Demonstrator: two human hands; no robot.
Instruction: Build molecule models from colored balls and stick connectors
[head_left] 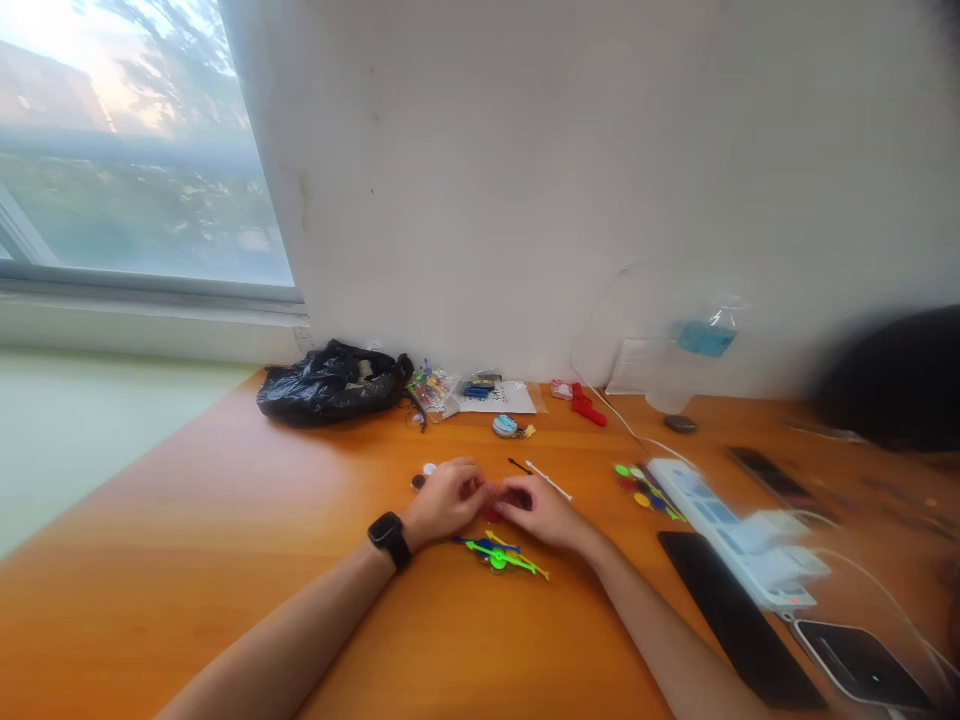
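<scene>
My left hand (448, 498), with a black watch (389, 540) on its wrist, meets my right hand (538, 508) over the middle of the table. The fingers of both are pinched together around a small red plastic piece (493, 515), mostly hidden by the fingertips. Just below the hands lie green (499, 557), blue and yellow arrow-shaped plastic strips with round middles. A white disc (429, 469) and a dark disc (418, 482) rest beside my left hand. Beyond my right hand are a white pointer (549, 480) and a black pointer (519, 466).
A black plastic bag (334, 385), a clear bag of coloured parts (433, 388) and a small round case (509, 427) stand at the back. On the right are more coloured pieces (642, 499), a power strip (724, 530), phones (862, 665) and a bottle (675, 375). A person's dark hair shows far right.
</scene>
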